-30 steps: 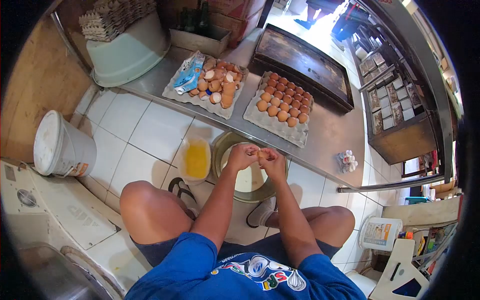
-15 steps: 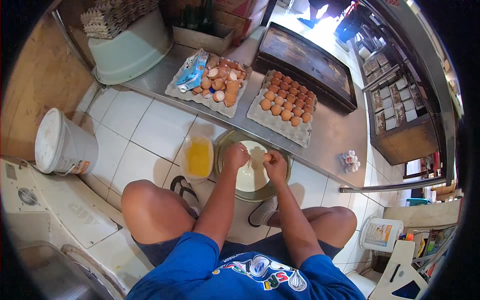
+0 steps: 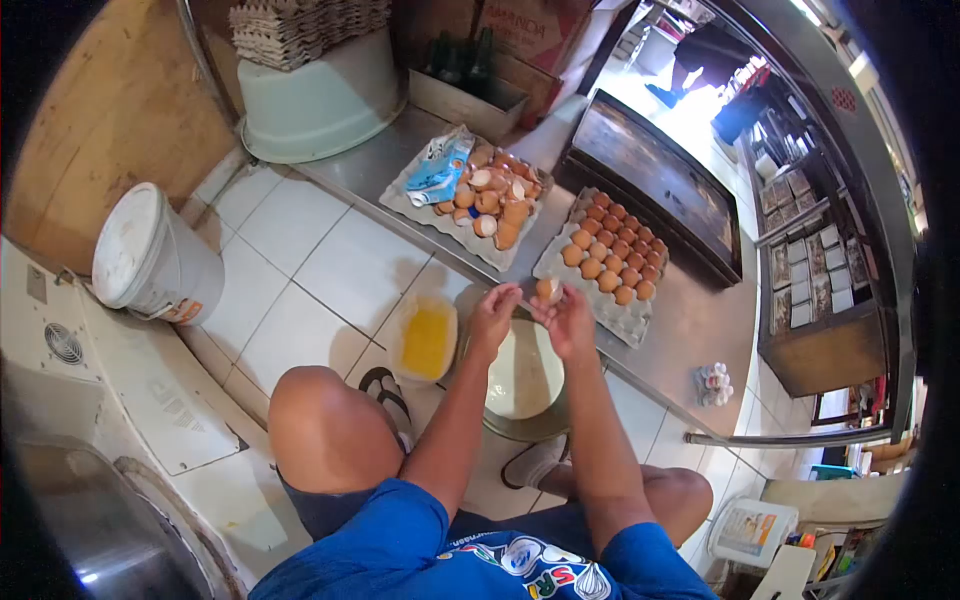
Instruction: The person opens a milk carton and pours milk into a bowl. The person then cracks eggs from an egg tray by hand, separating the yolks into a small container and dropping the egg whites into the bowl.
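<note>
My right hand (image 3: 567,322) holds a cracked brown eggshell (image 3: 548,290) at its fingertips, its pale inside partly showing. My left hand (image 3: 493,318) is just beside it, fingers pressed together; whether anything is in them is hidden. Below both hands, a large round bowl (image 3: 470,405) on the floor contains a pale creamy liquid (image 3: 525,368). A clear plastic tub (image 3: 428,340) with yellow yolk-coloured liquid stands left of the bowl. On the low metal counter, one carton tray (image 3: 470,247) carries broken shells (image 3: 487,200) and a blue packet (image 3: 440,170); another tray (image 3: 615,318) holds whole brown eggs (image 3: 612,250).
A dark baking tray (image 3: 655,190) lies behind the eggs. An upturned pale basin (image 3: 315,105) bears stacked egg cartons (image 3: 300,30). A lidded white bucket (image 3: 160,255) stands at left. The counter's edge (image 3: 640,385) is close beyond the bowl. Another person's legs show at far upper right.
Both hands have lifted from over the bowl towards the counter edge, the right one carrying the eggshell. The camera view has shifted, so the counter and trays appear lower and farther right.
</note>
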Action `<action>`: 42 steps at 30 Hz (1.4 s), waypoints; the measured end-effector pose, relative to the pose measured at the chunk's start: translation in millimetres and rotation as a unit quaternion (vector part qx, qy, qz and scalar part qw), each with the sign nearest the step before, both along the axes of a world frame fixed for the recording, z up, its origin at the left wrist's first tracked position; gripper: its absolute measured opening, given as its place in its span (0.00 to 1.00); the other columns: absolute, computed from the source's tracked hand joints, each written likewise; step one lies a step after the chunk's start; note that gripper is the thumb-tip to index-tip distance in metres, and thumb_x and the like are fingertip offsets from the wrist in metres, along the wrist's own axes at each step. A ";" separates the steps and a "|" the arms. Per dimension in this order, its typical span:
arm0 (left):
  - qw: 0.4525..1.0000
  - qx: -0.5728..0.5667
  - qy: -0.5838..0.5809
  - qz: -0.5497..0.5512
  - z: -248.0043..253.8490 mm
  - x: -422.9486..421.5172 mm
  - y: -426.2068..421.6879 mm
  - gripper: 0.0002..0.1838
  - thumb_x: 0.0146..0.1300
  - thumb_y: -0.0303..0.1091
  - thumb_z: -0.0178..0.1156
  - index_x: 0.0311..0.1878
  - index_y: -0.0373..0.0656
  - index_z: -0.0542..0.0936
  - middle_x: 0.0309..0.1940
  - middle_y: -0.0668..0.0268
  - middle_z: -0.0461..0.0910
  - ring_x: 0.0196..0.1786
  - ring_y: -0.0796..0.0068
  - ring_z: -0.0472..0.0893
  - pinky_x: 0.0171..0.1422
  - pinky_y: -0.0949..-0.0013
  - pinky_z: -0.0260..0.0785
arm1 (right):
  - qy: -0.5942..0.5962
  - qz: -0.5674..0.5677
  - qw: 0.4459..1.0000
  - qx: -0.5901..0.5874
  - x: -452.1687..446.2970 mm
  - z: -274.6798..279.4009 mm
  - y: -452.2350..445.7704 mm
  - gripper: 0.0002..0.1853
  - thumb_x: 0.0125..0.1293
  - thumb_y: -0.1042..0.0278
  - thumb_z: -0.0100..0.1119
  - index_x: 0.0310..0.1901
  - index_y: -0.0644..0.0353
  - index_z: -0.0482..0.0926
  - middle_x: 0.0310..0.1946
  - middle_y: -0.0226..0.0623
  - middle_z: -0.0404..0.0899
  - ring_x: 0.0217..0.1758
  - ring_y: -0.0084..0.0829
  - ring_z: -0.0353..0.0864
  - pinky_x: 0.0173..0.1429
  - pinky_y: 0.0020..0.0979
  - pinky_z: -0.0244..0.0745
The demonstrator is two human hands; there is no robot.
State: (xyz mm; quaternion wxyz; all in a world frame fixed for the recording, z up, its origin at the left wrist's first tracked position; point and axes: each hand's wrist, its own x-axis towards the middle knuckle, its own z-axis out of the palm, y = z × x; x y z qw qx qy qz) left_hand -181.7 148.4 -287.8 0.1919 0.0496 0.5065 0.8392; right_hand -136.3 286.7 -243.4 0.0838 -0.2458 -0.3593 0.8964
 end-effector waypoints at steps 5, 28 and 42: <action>0.996 -0.006 -0.082 0.031 -16.1 -18.8 -14.1 0.19 0.66 0.41 0.60 0.56 0.44 0.79 0.47 0.69 0.80 0.47 0.80 0.76 0.49 0.76 0.66 | 0.052 -0.005 0.978 0.202 -100.5 71.0 15.8 0.16 0.68 0.61 0.52 0.52 0.60 0.78 0.38 0.37 0.81 0.34 0.31 0.83 0.34 0.26 0.78; 0.986 0.075 -0.136 0.057 -9.5 -32.6 -7.9 0.27 0.69 0.45 0.56 0.69 0.47 0.66 0.59 0.65 0.72 0.55 0.73 0.76 0.54 0.70 0.66 | -0.139 -0.115 0.480 0.858 -59.6 0.5 68.1 0.13 0.51 0.68 0.59 0.41 0.56 0.81 0.36 0.40 0.77 0.39 0.43 0.75 0.43 0.41 0.72; 0.992 -0.016 -0.118 0.037 -5.8 -21.0 0.4 0.22 0.70 0.40 0.55 0.66 0.48 0.70 0.55 0.69 0.76 0.47 0.80 0.80 0.47 0.78 0.69 | -0.091 -0.163 0.658 0.730 -54.2 3.2 66.9 0.18 0.50 0.68 0.64 0.45 0.56 0.77 0.39 0.37 0.77 0.41 0.39 0.76 0.45 0.36 0.73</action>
